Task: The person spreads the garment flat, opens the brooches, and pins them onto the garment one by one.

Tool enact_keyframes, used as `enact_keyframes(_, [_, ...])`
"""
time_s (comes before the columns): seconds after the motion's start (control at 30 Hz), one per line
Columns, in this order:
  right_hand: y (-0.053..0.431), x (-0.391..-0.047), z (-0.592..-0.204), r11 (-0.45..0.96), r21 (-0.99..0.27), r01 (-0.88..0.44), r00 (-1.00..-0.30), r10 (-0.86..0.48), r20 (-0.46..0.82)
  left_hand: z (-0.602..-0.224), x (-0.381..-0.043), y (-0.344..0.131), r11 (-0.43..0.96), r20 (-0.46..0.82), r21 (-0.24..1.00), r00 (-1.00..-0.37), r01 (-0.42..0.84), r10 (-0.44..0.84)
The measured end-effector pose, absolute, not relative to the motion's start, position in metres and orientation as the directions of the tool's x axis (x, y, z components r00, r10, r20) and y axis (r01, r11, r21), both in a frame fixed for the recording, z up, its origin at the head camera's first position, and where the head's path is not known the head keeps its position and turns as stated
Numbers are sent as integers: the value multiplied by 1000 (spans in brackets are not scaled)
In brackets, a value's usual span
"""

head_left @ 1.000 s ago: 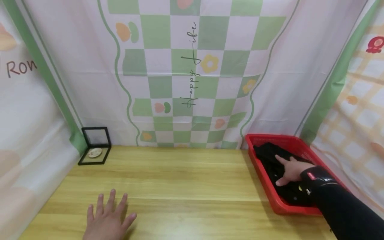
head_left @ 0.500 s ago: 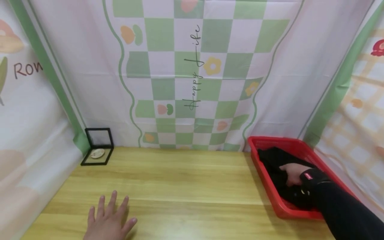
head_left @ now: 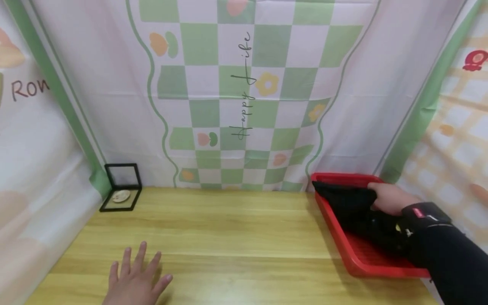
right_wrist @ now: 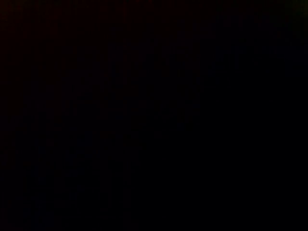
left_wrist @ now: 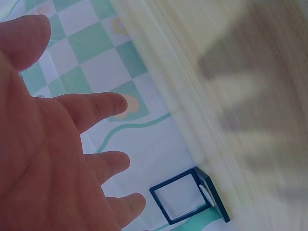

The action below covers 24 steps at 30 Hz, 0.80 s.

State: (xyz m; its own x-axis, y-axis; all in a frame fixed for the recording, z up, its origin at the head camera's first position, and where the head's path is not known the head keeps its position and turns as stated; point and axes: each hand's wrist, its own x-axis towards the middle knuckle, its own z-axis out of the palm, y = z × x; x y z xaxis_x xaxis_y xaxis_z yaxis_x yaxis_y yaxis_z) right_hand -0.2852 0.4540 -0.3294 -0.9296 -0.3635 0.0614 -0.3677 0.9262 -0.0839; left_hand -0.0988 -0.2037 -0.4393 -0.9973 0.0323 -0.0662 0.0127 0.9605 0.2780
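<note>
In the head view, my right hand [head_left: 392,198] grips a black cloth item [head_left: 347,201], bunched up and partly lifted inside the red plastic basket [head_left: 345,254]. Its exact kind does not show. Part of the cloth lies over the basket's left rim, and small shiny spots show on it. The right wrist view is almost fully dark. My left hand [head_left: 133,284] is held over the wooden table with fingers straight and spread, holding nothing. The left wrist view shows that palm [left_wrist: 43,159] and the finger shadows on the wood.
A black square frame case [head_left: 121,186] stands unfolded at the table's back left corner, with a round pale disc [head_left: 121,196] in its lower half. Printed curtains [head_left: 244,97] close off the back and both sides. The wooden tabletop [head_left: 228,237] lies between the hands.
My right hand, spread over the cloth a second ago, has closed on it and drawn it up toward the basket's back right. The left hand stays about where it was.
</note>
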Motion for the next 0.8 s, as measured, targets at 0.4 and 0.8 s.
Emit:
enact_keyframes(0.4, [458, -272, -276, 954, -118, -275, -922, -228, 313, -443, -98, -206, 956, -54, 291, -997, 30, 48])
enact_keyframes(0.8, [405, -257, -230, 931, -319, -179, -887, -12, 462, -449, -98, -209, 960, -35, 278, -999, 30, 41])
